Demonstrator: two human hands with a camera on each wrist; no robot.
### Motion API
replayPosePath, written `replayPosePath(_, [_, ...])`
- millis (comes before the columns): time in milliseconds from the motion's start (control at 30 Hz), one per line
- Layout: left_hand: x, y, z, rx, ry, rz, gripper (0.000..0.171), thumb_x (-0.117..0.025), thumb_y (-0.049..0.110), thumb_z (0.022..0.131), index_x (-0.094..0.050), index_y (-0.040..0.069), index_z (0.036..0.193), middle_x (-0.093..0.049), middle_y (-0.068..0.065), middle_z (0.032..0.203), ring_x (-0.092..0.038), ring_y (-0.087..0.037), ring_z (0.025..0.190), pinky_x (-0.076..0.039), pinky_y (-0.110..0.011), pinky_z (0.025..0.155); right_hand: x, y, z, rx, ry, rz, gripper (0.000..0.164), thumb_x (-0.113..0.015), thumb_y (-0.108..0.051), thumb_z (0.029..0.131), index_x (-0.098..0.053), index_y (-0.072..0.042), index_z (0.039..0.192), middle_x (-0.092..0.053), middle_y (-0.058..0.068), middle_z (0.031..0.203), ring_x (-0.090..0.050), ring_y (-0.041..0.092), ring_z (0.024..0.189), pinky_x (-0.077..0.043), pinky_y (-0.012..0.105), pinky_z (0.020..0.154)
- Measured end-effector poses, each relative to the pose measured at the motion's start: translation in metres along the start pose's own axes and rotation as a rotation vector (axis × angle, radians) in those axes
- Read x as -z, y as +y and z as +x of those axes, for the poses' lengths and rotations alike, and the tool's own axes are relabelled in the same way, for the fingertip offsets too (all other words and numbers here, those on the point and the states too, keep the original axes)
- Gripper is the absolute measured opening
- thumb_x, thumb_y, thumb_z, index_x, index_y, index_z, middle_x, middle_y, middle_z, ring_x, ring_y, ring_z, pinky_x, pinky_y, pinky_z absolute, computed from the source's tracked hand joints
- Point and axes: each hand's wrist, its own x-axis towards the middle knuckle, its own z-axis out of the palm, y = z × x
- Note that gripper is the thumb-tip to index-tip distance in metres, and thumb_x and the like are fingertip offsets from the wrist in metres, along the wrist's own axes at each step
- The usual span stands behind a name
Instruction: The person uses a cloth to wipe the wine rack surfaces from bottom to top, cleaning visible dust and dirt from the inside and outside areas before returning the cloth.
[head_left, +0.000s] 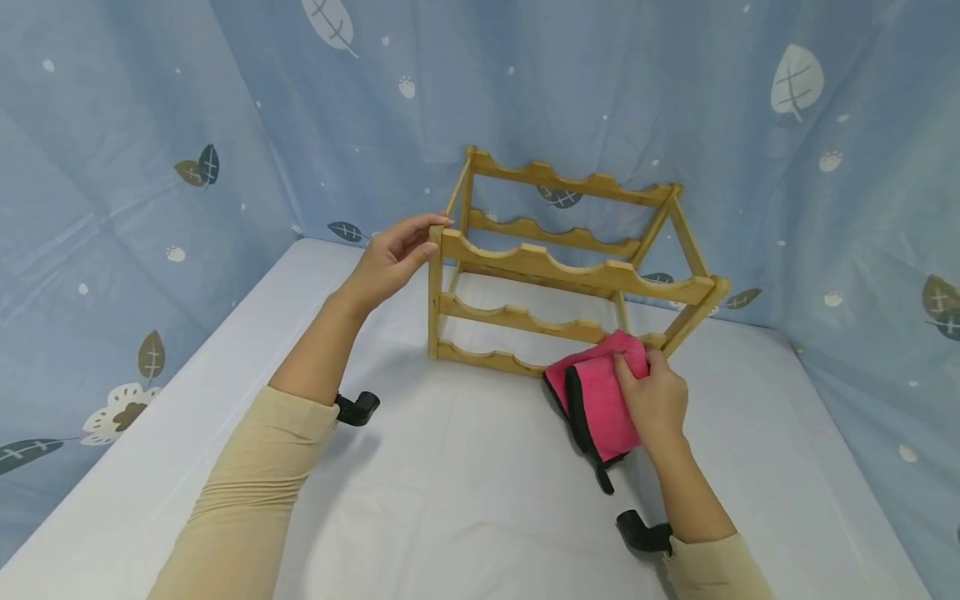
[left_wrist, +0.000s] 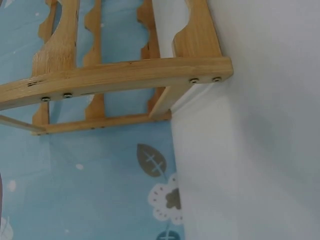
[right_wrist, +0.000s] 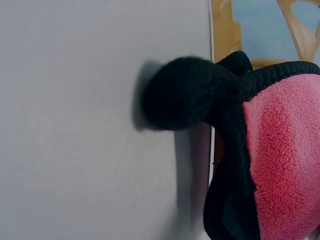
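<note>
A wooden wine rack (head_left: pixel 570 271) with scalloped rails stands on the white surface. My left hand (head_left: pixel 397 254) grips its upper left front corner, thumb in front and fingers over the top; that corner's upright and screws show in the left wrist view, where the rack's side frame (left_wrist: pixel 125 75) fills the upper part. My right hand (head_left: pixel 656 400) pinches a folded pink cloth (head_left: pixel 603 400) with black edging against the lower right front of the rack. In the right wrist view the pink cloth (right_wrist: pixel 287 155) and its black trim hang close over the white surface, covering part of the rack.
The white tabletop (head_left: pixel 450 500) spreads in front of the rack. Behind and on both sides hangs a blue curtain (head_left: pixel 420 108) with leaf prints. Black wrist-worn mounts (head_left: pixel 358 408) show at both sleeves.
</note>
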Motion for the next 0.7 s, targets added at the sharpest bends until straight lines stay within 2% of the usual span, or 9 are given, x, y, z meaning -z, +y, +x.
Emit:
replayPosePath(133, [0.001,-0.001,0.000,-0.013,0.001,0.007,0.037,-0.048,0.001,0.097,-0.047,-0.004,0.134,-0.044,-0.019,0.142,-0.047,-0.016,0.128,-0.041,-0.029,0.105,0.008,0.012,0.001,-0.042,0.025,-0.009,0.033,-0.069,-0.025,0.084,-0.062,0.007,0.086,-0.064,0.025,0.068,-0.059,0.038,0.054,-0.044,0.038,0.045])
replayPosePath(267, [0.002,-0.002,-0.001,-0.011,0.000,0.007,0.037,-0.047,0.000,0.098,-0.047,-0.005,0.134,-0.043,-0.021,0.142,-0.047,-0.016,0.129,-0.041,-0.029,0.105,0.014,0.023,0.001,-0.093,0.030,-0.009,0.032,-0.068,-0.024,0.084,-0.060,0.007,0.082,-0.062,0.024,0.067,-0.057,0.037,0.054,-0.039,0.032,0.043])
replayPosePath(467, [0.001,-0.002,0.000,-0.017,-0.011,0.000,0.038,-0.046,-0.001,0.097,-0.046,-0.004,0.135,-0.045,-0.019,0.141,-0.045,-0.018,0.131,-0.039,-0.030,0.106,0.020,0.028,0.000,-0.136,0.030,-0.012,0.034,-0.066,-0.027,0.085,-0.060,0.006,0.081,-0.062,0.025,0.068,-0.057,0.037,0.057,-0.037,0.030,0.045])
replayPosePath(567, [0.001,-0.003,0.001,-0.010,-0.012,-0.002,0.038,-0.047,-0.001,0.097,-0.046,-0.003,0.135,-0.045,-0.018,0.141,-0.044,-0.018,0.131,-0.039,-0.030,0.106,0.021,0.027,-0.002,-0.135,0.006,-0.002,0.035,-0.067,-0.028,0.086,-0.060,0.005,0.080,-0.062,0.023,0.066,-0.055,0.033,0.055,-0.038,0.027,0.043])
replayPosePath(700, [0.001,-0.003,0.000,-0.008,-0.012,-0.001,0.038,-0.046,0.000,0.098,-0.046,-0.004,0.135,-0.043,-0.021,0.142,-0.045,-0.017,0.130,-0.039,-0.029,0.106,0.024,0.016,-0.007,-0.113,-0.047,0.049,0.034,-0.069,-0.029,0.085,-0.059,0.003,0.080,-0.059,0.016,0.062,-0.050,0.020,0.048,-0.037,0.020,0.040])
